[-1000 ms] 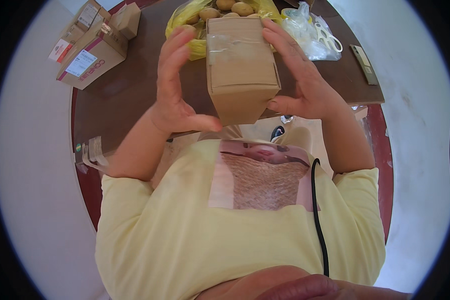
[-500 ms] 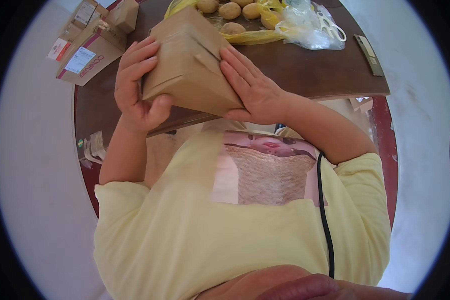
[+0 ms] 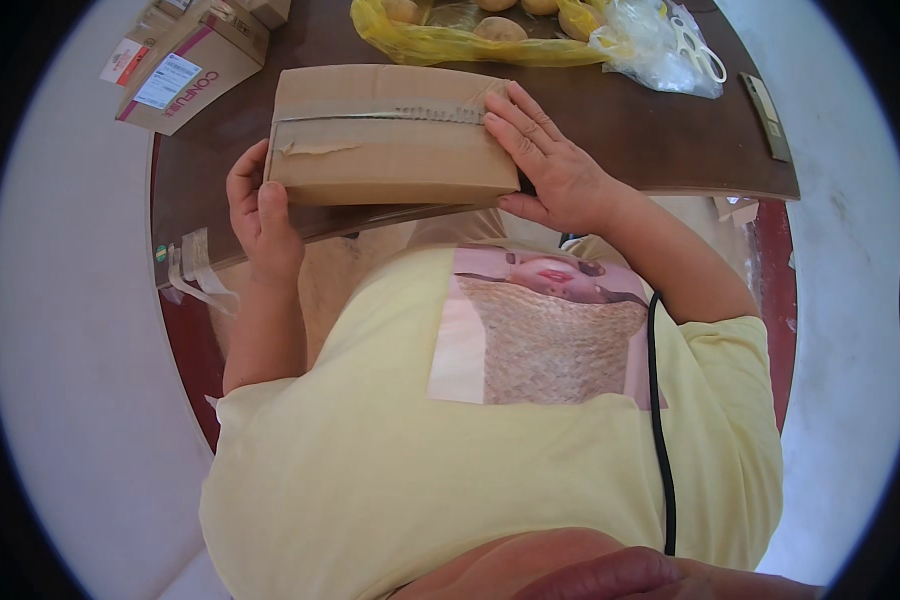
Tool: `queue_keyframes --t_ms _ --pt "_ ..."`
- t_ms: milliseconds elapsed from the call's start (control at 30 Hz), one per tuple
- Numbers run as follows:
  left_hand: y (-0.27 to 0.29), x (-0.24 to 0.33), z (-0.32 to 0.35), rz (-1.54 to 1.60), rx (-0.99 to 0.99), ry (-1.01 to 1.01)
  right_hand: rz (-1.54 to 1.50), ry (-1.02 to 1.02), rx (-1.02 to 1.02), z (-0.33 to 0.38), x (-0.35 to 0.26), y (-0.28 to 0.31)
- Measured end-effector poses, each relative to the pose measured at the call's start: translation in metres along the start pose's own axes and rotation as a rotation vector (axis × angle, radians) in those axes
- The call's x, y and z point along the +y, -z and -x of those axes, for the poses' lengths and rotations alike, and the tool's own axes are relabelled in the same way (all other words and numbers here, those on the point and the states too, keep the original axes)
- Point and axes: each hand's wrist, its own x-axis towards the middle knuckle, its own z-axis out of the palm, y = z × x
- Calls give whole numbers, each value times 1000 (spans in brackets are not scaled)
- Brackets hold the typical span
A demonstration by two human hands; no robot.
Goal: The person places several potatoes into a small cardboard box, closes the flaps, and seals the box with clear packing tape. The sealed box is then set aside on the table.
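Nearest the camera, a yellow shirt (image 3: 490,470) with a printed panel is seen, and a black cable (image 3: 658,420) runs down it at 5 o'clock.

Beyond it, a brown cardboard box (image 3: 390,140) is held at the near edge of the dark wooden desk (image 3: 630,130), lying long side across, with a strip of clear tape along its top seam and a torn patch at its left end. It is judged stiff-walled and light to moderate in weight; the taped surface is likely slick, so the bare cardboard ends and lower corners are judged the better places to take hold.

The left hand (image 3: 260,215) is closed around the box's left end at 9 o'clock, thumb up the near face and fingers curled behind. The right hand (image 3: 550,165) is laid flat and open on the box's right end at 3 o'clock, fingertips on the tape line, pressing rather than clasping.

Tape remnants (image 3: 195,270) hang from the desk edge at 8 o'clock. Farther off, a yellow bag of potatoes (image 3: 450,35) lies at 12 o'clock, a clear bag with scissors (image 3: 670,50) at 1 o'clock, and printed cartons (image 3: 185,70) at 10 o'clock.
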Motion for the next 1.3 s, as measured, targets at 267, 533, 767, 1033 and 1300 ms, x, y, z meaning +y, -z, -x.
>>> queue_keyframes --t_ms 267,533,767,1033,1300 --pt "-49 31 -9 29 -60 -170 -65 -88 -20 18 -3 20" --pt "-67 38 -25 -103 -4 -229 -110 -195 93 -19 15 37" --pt "-73 41 -34 -99 -116 -504 -543 -372 -100 -62 4 62" --pt "-87 45 -56 -199 -164 -695 -221 -149 64 -113 -43 82" --pt "-88 44 -62 -178 -207 -749 -230 -142 150 -100 -34 87"
